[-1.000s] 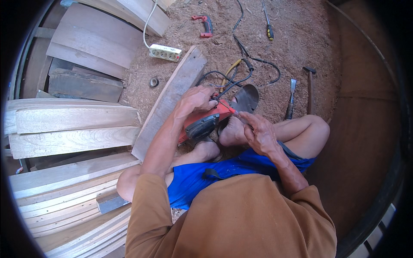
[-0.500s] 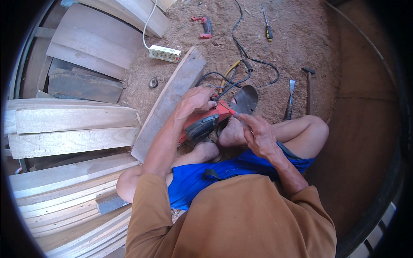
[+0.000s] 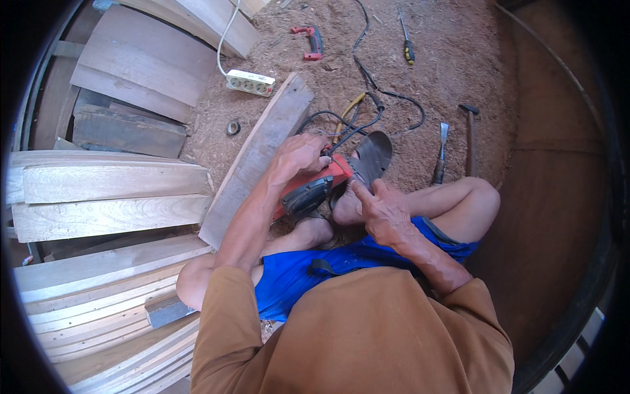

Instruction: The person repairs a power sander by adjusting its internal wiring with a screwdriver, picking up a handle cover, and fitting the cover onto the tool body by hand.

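Note:
Across my lower legs lies a red electric planer with a black side cover (image 3: 307,196), its upper end opened around the cord. My left hand (image 3: 300,156) is closed on that end, thumb and fingers pinching beside the wires. From the right, my right hand (image 3: 387,209) grips a slim screwdriver (image 3: 342,167), its shaft slanting toward the left fingertips. Most of its handle is hidden by my fingers, and the tip's exact contact cannot be made out. A black cord (image 3: 357,131) runs from the planer over the ground. My sandalled foot (image 3: 373,157) is just beyond it.
A loose red-and-black handle piece (image 3: 315,43), a yellow-black screwdriver (image 3: 409,49), a chisel (image 3: 441,154) and a hammer (image 3: 471,131) lie on sawdust. A plank (image 3: 259,154) slants at left beside a power strip (image 3: 251,83). Stacked boards (image 3: 111,217) fill the left; a brown panel (image 3: 558,197) stands right.
My right hand has shifted slightly left and closer to the planer, now covering more of the screwdriver's red handle. The left hand stays nearly where it was.

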Motion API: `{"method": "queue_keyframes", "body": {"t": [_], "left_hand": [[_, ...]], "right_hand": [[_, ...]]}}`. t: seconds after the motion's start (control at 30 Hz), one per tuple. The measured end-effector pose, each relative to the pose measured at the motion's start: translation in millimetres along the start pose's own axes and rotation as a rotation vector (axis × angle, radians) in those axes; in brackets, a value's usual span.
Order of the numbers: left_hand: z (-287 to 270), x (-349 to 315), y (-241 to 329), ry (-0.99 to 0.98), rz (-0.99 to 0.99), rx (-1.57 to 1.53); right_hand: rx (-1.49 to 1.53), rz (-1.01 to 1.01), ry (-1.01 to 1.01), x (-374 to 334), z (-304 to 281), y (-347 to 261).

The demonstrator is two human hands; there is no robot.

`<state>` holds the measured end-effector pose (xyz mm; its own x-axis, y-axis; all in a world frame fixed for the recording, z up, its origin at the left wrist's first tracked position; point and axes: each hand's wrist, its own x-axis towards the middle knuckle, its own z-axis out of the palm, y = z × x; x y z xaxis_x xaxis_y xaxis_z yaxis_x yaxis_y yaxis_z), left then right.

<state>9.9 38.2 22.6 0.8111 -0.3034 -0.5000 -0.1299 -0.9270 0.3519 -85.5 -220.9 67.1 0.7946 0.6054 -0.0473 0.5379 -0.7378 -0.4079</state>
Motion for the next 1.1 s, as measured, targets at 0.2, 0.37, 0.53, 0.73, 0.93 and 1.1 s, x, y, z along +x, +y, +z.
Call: {"method": "queue_keyframes", "body": {"t": [0.2,0.37,0.53,0.73,0.93,1.1], "left_hand": [[5.7,-5.9,8.1,0.019,0.013,0.045],[4.2,-12.5,9.4,0.056,0.016,0.011],[8.0,-14.3,5.8,0.082,0.025,0.005],[14.0,-10.7,4.9,0.125,0.05,0.001],[15.5,-9.8,1.7,0.113,0.038,-0.002],[10.7,-16.8,5.4,0.1,0.021,-0.025]], "right_hand": [[0.327,0.215,-0.167,14.4,-12.9,7.8],[0.235,0.172,-0.165,13.3,-12.7,-2.2],[0.117,0.123,-0.223,14.1,-9.7,-7.4],[0.381,0.206,-0.029,9.4,19.6,4.3],[1.245,0.799,-0.061,15.9,26.1,6.4],[0.24,0.243,-0.06,14.2,-8.6,-1.9]]}}
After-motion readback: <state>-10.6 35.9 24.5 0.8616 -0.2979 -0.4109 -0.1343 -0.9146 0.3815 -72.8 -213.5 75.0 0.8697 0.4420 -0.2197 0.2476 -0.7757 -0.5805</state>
